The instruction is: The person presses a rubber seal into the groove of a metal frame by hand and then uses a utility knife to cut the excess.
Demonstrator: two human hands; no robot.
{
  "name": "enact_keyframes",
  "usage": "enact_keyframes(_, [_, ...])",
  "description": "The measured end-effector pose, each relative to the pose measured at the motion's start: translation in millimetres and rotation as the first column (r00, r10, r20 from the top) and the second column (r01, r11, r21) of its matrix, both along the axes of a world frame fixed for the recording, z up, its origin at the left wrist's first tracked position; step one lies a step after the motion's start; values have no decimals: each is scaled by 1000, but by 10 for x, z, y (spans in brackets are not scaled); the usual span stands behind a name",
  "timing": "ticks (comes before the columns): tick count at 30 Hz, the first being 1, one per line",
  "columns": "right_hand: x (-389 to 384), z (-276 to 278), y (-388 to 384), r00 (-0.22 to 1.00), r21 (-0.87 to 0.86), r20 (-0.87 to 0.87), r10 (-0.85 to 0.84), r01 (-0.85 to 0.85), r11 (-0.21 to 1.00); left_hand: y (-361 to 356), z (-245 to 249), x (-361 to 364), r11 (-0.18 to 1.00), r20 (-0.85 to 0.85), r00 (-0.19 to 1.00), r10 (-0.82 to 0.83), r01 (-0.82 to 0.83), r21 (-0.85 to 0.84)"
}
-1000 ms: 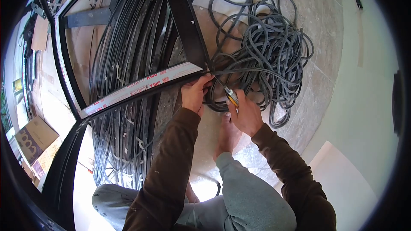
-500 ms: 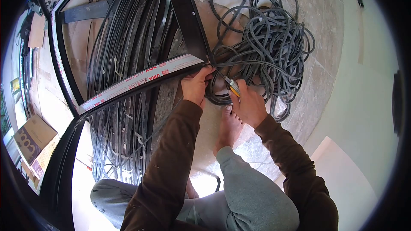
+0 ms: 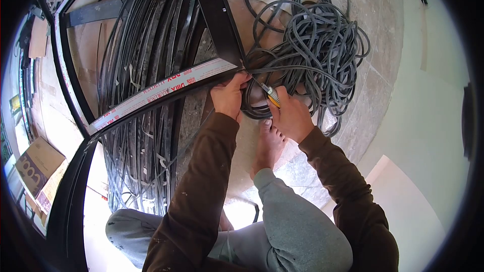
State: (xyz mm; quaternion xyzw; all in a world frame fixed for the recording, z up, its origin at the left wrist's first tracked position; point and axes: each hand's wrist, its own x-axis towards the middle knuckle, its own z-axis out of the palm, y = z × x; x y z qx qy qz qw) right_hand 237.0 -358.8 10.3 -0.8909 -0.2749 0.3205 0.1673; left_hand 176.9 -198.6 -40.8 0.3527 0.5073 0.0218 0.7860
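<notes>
My left hand (image 3: 228, 97) is closed at the lower edge of a black window-type frame (image 3: 166, 88), close to its corner, with the fingertips partly hidden behind the bar. White protective film with red lettering covers this bar. In my right hand (image 3: 293, 117) is a thin-tipped hand tool (image 3: 273, 96) with a yellow and grey handle, held in a pinch. Its narrow tip points up and left, right at the frame corner. Just beyond the corner lies a tangled heap of dark rubber gasket strip (image 3: 322, 45).
Long black profiles and strips (image 3: 146, 45) lie bundled beneath the frame. A cardboard box (image 3: 40, 163) sits at the left. My bare foot (image 3: 269, 146) rests on the floor below my right hand. A pale wall (image 3: 428, 95) rises at the right.
The view has shifted slightly, so the frame sits a little further left and up. Both hands keep their grips, and the tool's tip stays at the frame corner.
</notes>
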Motion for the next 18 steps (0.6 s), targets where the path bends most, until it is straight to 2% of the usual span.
enact_keyframes(10, [106, -25, 12, 997, 47, 47, 57, -59, 997, -26, -41, -8, 998, 62, 998, 22, -25, 50])
enact_keyframes(18, [130, 35, 48, 999, -1, 4, 44, -44, 999, -35, -4, 20, 998, 9, 999, 46, -46, 45])
